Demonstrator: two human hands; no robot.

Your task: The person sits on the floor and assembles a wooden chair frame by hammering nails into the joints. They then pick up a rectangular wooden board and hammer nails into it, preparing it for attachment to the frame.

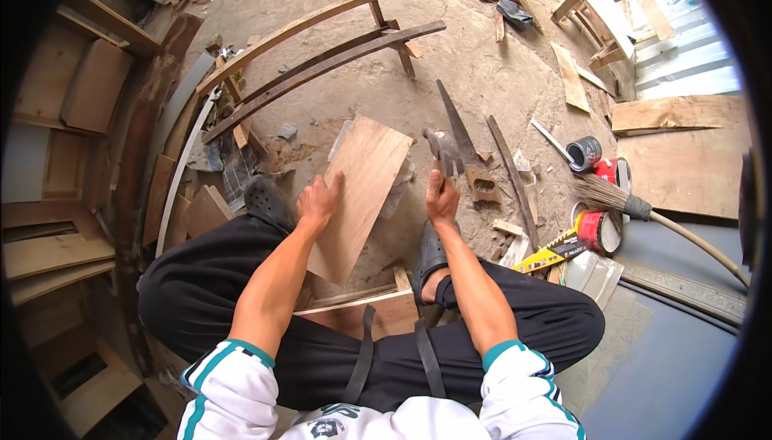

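Observation:
My left hand (320,201) grips the left edge of a rectangular plywood panel (363,191), its thumb lying on the face. The panel is tilted in front of me, its lower end over a small wooden box frame (366,311) between my legs. My right hand (441,199) is closed round the handle of a claw hammer (441,147), whose metal head points up and away from me. Just beyond the hammer a handsaw (466,147) with a wooden handle lies on the ground. The hammer and the panel are apart.
A long wooden frame (322,61) stands at the far left. To the right are a dark wood strip (515,179), an open paint can (585,152), a red can (593,231), a broom (611,196) and a yellow-black saw sleeve (551,253). Wooden cabinets (60,239) line the left side.

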